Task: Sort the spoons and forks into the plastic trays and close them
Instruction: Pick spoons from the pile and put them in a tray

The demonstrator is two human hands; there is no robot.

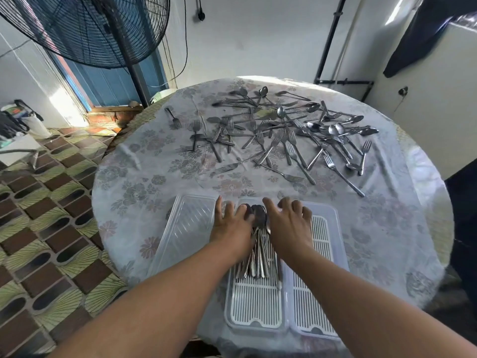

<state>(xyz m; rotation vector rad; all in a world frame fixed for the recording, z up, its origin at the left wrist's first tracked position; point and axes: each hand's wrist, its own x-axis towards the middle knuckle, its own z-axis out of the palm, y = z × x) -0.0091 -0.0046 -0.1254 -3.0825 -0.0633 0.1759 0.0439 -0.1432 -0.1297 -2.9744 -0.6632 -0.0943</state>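
Note:
Two clear plastic trays with white slatted inserts stand side by side at the table's near edge, the middle tray [254, 303] and the right tray [320, 259]. A bundle of spoons [258, 244] lies lengthwise in the middle tray, bowls pointing away from me. My left hand [232, 226] and my right hand [286, 223] press against the bundle from either side, fingers spread around the spoon bowls. A clear lid [185, 228] lies flat to the left of the trays. A big scatter of forks and spoons [278, 133] covers the far half of the table.
The round table [144, 177] wears a floral cloth under clear plastic. A large standing fan [103, 29] rises at the far left. Tiled floor lies on the left; a white appliance with a dark cloth draped on it stands at the right.

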